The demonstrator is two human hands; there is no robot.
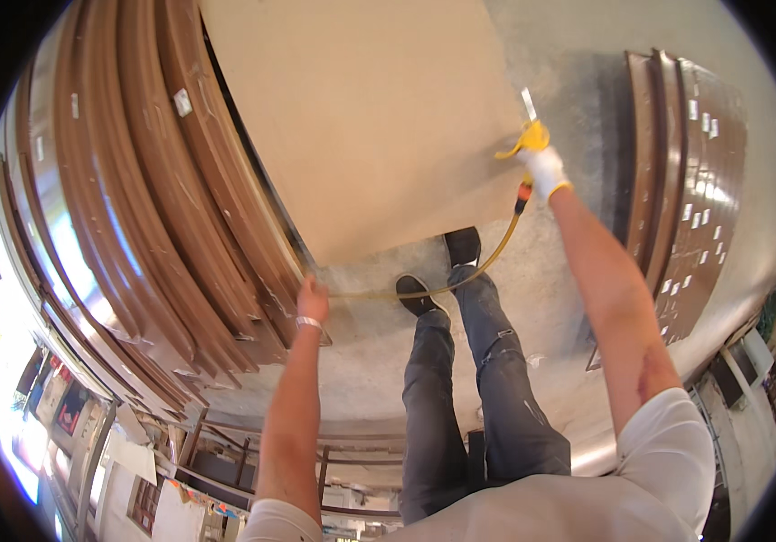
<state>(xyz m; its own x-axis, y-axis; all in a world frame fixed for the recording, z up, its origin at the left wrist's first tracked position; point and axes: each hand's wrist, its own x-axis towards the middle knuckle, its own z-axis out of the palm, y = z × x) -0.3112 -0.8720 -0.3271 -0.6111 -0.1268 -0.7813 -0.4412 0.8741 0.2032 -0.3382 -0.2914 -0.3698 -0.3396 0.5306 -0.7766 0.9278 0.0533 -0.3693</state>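
In a white glove, my right hand (546, 169) is closed round a yellow air blow gun (532, 137) with a short silver nozzle, at the right edge of a large flat tan board (370, 117). From the gun's orange-and-black coupling (522, 196) a yellowish air hose (487, 267) curves down and left, passing in front of my legs. It reaches my bare left hand (313, 300), whose fingers are curled closed at the board's near left corner. A pale band (309, 322) circles that wrist.
Brown panels (126, 199) with curved-looking edges stand stacked along the left. Another brown stack (700, 181) with small white labels is on the right. My dark shoes (417, 294) are on the concrete floor (361, 348) by the board's near edge. Metal railings (361, 461) lie behind my legs.
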